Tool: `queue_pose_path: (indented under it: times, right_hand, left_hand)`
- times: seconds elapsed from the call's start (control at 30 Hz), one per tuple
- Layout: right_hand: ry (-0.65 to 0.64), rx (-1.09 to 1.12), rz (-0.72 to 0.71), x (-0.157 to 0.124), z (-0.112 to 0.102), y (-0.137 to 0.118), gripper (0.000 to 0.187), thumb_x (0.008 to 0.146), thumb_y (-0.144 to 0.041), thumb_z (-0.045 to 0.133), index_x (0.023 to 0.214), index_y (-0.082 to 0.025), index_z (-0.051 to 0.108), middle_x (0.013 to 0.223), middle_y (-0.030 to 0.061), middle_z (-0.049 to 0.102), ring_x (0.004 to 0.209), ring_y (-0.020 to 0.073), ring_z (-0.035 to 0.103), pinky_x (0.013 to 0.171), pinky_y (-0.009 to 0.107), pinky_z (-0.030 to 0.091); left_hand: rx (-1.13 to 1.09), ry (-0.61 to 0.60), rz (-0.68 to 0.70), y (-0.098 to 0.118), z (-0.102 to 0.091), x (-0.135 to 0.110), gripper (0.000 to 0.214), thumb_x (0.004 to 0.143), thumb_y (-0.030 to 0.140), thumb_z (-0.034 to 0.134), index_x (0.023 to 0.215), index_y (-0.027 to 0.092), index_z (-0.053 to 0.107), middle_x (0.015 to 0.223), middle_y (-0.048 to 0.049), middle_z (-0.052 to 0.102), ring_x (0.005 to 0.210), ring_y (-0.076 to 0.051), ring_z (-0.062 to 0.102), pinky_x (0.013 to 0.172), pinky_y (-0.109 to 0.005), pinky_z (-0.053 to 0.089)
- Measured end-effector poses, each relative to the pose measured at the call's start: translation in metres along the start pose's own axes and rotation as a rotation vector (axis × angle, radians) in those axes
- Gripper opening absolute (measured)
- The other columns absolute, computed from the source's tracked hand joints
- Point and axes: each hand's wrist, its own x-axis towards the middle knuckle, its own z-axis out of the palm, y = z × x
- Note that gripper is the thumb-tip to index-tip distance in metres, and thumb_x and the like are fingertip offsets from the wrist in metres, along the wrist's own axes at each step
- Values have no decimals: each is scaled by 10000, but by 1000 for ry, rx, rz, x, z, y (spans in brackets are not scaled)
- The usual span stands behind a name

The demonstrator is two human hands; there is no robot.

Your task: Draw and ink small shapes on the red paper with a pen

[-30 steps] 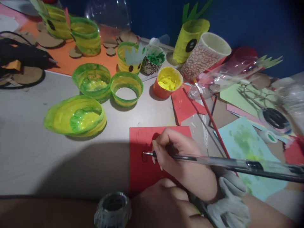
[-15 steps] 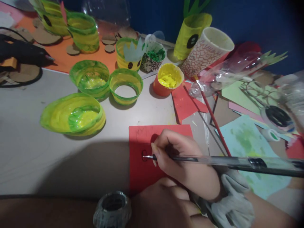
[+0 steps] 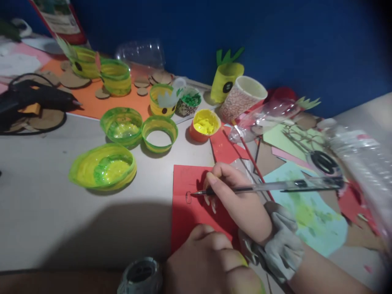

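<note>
Red paper (image 3: 194, 220) lies flat on table (image 3: 39, 175), pen (image 3: 269, 186) tip at small drawn outline (image 3: 188, 197), right hand (image 3: 237, 202) pinching pen, left hand (image 3: 208, 257) over near edge, fingers bent, grip unclear, yellow paint cup (image 3: 199, 134) beyond.

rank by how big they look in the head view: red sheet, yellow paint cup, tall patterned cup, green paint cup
1. Red sheet, partly hidden
2. Tall patterned cup
Yellow paint cup and green paint cup: too alike to rank, since the yellow one sits nearer the camera.
</note>
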Motion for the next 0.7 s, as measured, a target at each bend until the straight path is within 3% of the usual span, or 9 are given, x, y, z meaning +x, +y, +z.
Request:
queue_pose_path:
  times: [0.07,0.2,0.27,0.37,0.5,0.57,0.7]
  right_hand:
    - [-41,52,30,3,-1,-4,362,947,-407,542,729,-153,404,563,-20,535,471,51,479,479,161,414]
    - [-53,170,119,-3,4,-10,359,836,-398,701,811,-141,452,732,-6,600,639,71,587,582,176,485]
    - [-20,116,126,-7,8,-8,313,871,-360,661,812,-145,442,745,-12,597,615,59,563,555,166,455]
    - [36,-23,26,-9,12,-1,286,916,-313,570,742,-149,414,653,-26,535,558,56,494,512,169,405]
    - [35,-99,-5,-5,11,8,293,919,-283,520,687,-162,387,555,-33,489,506,74,474,482,188,380]
    - [46,-129,14,-4,10,10,279,913,-278,519,692,-164,392,563,-31,503,492,78,474,471,195,377]
    - [43,-92,38,-5,12,10,260,920,-275,518,718,-166,396,573,-31,516,498,84,497,477,199,394]
  left_hand:
    - [37,45,-8,-11,18,1,224,902,374,481,890,225,648,743,16,595,811,-92,469,815,-260,321]
    - [-16,245,-66,-24,41,2,249,722,445,680,724,205,613,669,44,584,684,-80,409,662,-256,187]
    - [-106,201,-178,-26,44,2,224,677,416,703,734,214,624,716,48,610,722,-84,455,679,-255,234]
    - [-116,10,-266,-25,42,1,255,712,443,630,831,219,617,858,30,646,869,-130,512,829,-295,309]
    - [-142,51,-322,-24,38,-2,294,704,473,628,856,224,592,904,19,633,867,-145,497,825,-287,281]
    - [-147,144,-284,-25,38,-4,290,726,471,629,875,226,588,957,29,630,852,-117,488,817,-266,275]
    - [-62,319,-77,-28,41,-4,268,797,468,593,899,220,579,961,36,631,794,-96,472,775,-256,275]
